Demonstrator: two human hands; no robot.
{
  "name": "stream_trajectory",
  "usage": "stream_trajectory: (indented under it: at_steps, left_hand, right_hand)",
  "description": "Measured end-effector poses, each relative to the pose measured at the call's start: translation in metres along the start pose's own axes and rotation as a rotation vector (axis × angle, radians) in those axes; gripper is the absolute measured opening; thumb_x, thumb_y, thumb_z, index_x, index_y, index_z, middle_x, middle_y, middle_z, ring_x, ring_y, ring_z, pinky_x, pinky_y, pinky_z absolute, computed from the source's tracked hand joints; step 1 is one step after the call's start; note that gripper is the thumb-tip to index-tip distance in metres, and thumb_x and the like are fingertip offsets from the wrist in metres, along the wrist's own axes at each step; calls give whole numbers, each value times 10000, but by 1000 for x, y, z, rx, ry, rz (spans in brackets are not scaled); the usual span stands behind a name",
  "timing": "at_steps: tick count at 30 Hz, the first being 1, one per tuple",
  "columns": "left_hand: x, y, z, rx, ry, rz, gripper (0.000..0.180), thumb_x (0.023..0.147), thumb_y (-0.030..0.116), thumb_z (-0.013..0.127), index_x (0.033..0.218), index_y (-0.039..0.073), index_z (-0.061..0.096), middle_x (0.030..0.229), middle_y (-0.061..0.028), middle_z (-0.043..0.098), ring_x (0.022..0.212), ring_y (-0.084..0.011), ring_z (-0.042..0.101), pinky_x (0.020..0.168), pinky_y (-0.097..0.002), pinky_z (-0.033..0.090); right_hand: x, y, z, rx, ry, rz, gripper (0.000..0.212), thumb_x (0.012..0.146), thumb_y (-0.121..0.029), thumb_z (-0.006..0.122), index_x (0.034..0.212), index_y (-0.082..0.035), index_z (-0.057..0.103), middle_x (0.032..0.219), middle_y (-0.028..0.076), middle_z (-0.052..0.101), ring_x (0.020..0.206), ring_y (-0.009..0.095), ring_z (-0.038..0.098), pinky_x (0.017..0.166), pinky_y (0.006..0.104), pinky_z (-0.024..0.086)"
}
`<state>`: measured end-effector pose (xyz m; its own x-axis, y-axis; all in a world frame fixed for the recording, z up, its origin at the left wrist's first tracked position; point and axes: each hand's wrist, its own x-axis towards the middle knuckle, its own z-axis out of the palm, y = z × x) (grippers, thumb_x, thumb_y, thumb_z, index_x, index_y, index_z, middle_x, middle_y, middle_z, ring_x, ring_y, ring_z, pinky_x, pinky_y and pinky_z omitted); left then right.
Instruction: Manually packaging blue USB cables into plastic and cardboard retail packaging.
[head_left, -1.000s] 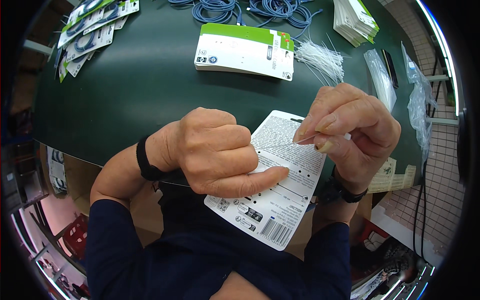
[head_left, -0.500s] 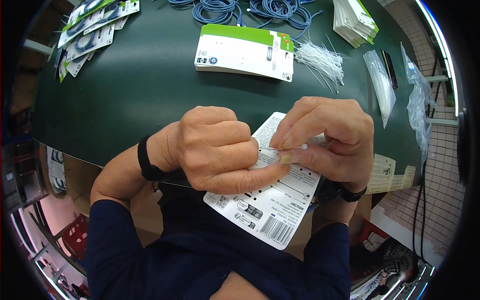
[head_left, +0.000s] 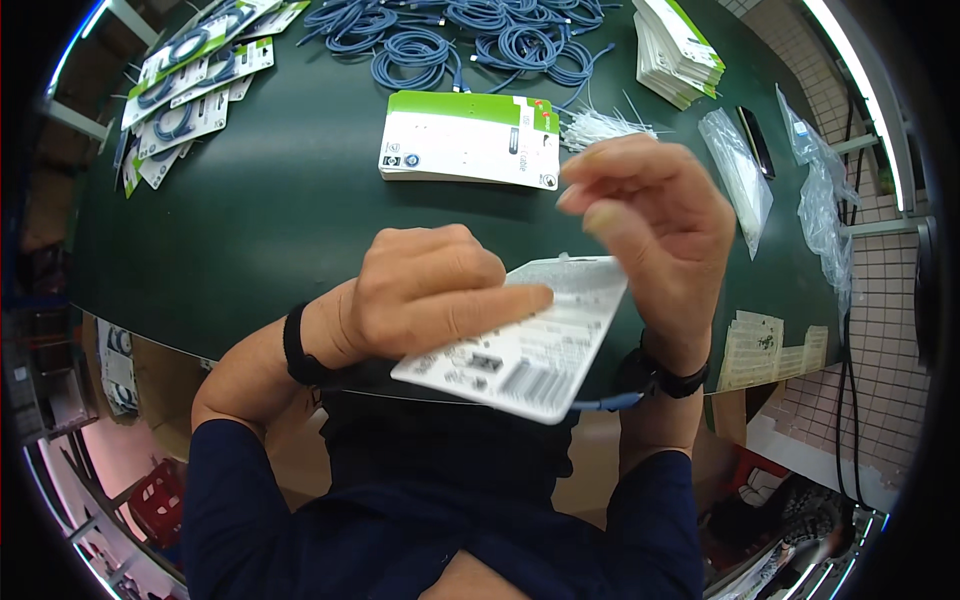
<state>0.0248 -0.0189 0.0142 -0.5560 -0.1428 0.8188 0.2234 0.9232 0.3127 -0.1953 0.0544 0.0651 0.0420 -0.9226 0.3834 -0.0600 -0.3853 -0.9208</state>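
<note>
My left hand (head_left: 440, 290) is closed on a white packaging card (head_left: 540, 345), its index finger stretched across the printed back with the barcode. The card tilts over the near table edge. From beneath its lower right corner sticks the end of a blue cable (head_left: 607, 403); the rest of that cable is hidden. My right hand (head_left: 655, 215) is raised at the card's right upper side, thumb and fingers apart, with nothing visible between them. Beyond it lies a loose bundle of white cable ties (head_left: 600, 128), beside a stack of green-and-white cards (head_left: 465, 140).
Coiled blue cables (head_left: 415, 60) lie at the far middle of the green table (head_left: 270, 225). Carded cables (head_left: 185, 125) are piled far left. Another card stack (head_left: 675, 60), a bag of cable ties (head_left: 738, 180), a dark slim object (head_left: 755, 142) and crumpled plastic (head_left: 825, 190) lie right.
My right hand has let go of the small white tie end and moved up, its fingers parting. The card in my left hand has tilted flatter, and the blue cable end shows more below it.
</note>
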Motion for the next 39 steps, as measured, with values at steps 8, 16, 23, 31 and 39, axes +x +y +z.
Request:
stream_trajectory:
  at_steps: [8, 16, 23, 31, 39]
  left_hand:
    - [11, -3, 4, -485, 551, -915, 169, 1031, 171, 705, 1110, 21, 717, 895, -44, 727, 650, -112, 655, 506, -250, 497]
    - [35, -17, 13, -744, 709, -885, 181, 1055, 160, 646, 1189, 39, 630, 899, -14, 689, 636, -68, 620, 473, -228, 477]
    - [32, -20, 20, -788, 740, -986, 184, 1044, 124, 641, 1199, 32, 603, 890, -29, 674, 616, -80, 611, 436, -232, 455]
    - [22, -24, 29, -767, 719, -1110, 161, 1040, 91, 625, 1179, 19, 588, 893, -55, 691, 590, -97, 621, 412, -238, 453]
    - [15, -27, 26, -687, 671, -1096, 170, 1043, 95, 622, 1186, 9, 585, 929, -66, 696, 602, -91, 624, 409, -237, 452]
  right_hand:
    - [-9, 4, 9, -231, 305, -450, 203, 886, 61, 795, 1049, -13, 700, 1001, 107, 726, 792, 140, 658, 679, 269, 527]
    - [-1, 19, 37, -853, 75, -633, 364, 724, 18, 923, 1018, -88, 737, 920, 51, 692, 755, 230, 629, 626, 330, 495]
    - [5, 27, 26, -847, 125, -574, 297, 729, 66, 873, 963, -73, 756, 918, 48, 687, 771, 227, 640, 639, 342, 517]
    - [6, 42, 25, -870, 137, -473, 249, 750, 85, 837, 940, -57, 759, 905, 62, 680, 780, 238, 671, 655, 352, 544]
    - [5, 45, 32, -900, 120, -497, 257, 753, 45, 853, 969, -61, 763, 907, 60, 680, 765, 244, 654, 631, 348, 528]
